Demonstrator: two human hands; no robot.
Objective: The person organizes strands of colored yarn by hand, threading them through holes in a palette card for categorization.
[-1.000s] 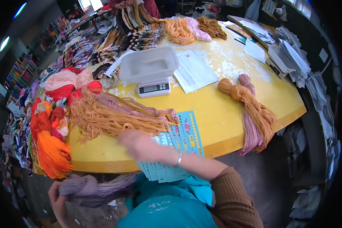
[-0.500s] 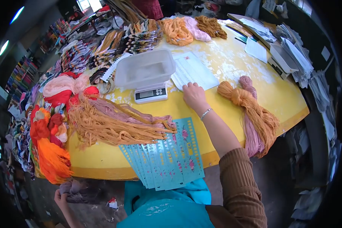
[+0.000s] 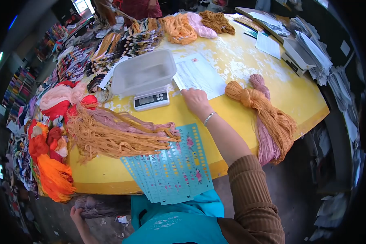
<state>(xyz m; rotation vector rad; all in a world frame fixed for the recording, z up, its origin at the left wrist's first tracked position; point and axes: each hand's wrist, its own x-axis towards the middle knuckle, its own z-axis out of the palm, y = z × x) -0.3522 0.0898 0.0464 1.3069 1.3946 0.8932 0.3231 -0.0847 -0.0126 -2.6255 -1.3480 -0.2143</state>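
Observation:
My right hand [image 3: 196, 100] rests at the lower edge of a printed sheet [image 3: 201, 75], its index finger on the paper and the other fingers curled, with nothing seen in them. At the lower left, below the table edge, my left hand [image 3: 76, 214] is closed on a grey-purple yarn bundle [image 3: 95, 206]. Left of the sheet, a clear plastic tub [image 3: 144, 72] sits on a white scale [image 3: 151, 100]. Loose tan and pink yarn [image 3: 118, 136] lies across the top of fanned teal cards [image 3: 179, 166].
A knotted tan yarn bundle [image 3: 272, 118] with pink yarn lies on the yellow table [image 3: 313, 103] at right. Red and orange skeins [image 3: 55, 171] fill the left edge. Orange yarn [image 3: 179, 29] lies at the back. Papers [image 3: 313, 46] crowd the right side. Another person [image 3: 140, 8] stands behind.
The view has shifted, moving the table's contents slightly left in the frame. My right hand remains at the sheet's lower edge, and my left hand still holds the grey-purple yarn.

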